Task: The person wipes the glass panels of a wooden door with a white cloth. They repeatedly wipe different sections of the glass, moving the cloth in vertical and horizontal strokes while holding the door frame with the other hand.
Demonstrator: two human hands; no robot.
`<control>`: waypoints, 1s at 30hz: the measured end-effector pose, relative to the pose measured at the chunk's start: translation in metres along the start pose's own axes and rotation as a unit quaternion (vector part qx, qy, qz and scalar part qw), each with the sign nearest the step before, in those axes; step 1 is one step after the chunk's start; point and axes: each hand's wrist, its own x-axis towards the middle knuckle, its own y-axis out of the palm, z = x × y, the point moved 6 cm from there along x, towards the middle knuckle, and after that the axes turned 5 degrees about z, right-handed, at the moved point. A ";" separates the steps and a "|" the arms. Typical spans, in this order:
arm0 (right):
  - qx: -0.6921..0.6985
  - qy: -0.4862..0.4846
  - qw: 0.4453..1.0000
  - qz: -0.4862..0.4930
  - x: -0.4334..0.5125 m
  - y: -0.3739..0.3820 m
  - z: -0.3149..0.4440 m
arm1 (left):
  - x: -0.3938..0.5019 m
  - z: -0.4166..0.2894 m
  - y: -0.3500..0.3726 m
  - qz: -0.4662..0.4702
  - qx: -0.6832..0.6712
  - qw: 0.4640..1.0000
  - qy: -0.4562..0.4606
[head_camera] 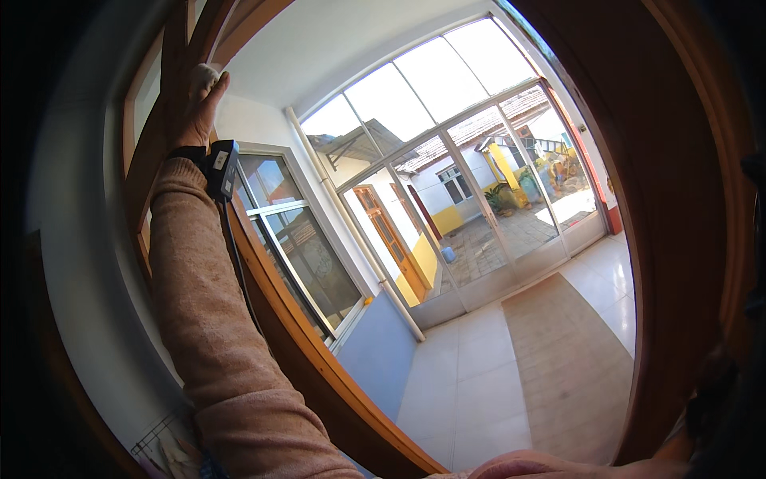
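Observation:
My left hand (pixel 202 111) is raised at the upper left, thumb up, against the dark wooden door frame (pixel 173 54). A small white wad, seemingly cloth (pixel 205 75), is held between the thumb and the wood; the other fingers are mostly hidden. Around that wrist is a black strap with a black device (pixel 222 170), its cable running down along the brown sleeve (pixel 191 269). At the bottom edge, close to the camera, appears part of my right hand (pixel 520 466). It is cut off by the picture's rim, and its fingers cannot be made out.
Brown wooden jambs (pixel 670 179) bound the doorway on the right. Beyond lie a tiled floor (pixel 461 383), a tan floor runner (pixel 568 353) and glazed doors (pixel 467 203) facing a courtyard. A sliding window (pixel 311 257) stands left, above a blue wall panel (pixel 383 353). A wire rack (pixel 157 436) hangs lower left.

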 end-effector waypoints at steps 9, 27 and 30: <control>0.012 -0.035 0.999 0.033 -0.014 0.005 0.003 | 0.006 -0.005 -0.001 -0.029 -0.144 0.988 0.042; 0.002 -0.168 0.969 0.183 -0.002 0.017 0.014 | 0.048 -0.206 -0.003 0.031 -0.130 0.985 0.105; -0.021 -0.188 0.962 0.196 -0.001 0.018 0.018 | 0.070 -0.226 -0.002 0.033 -0.117 0.987 0.105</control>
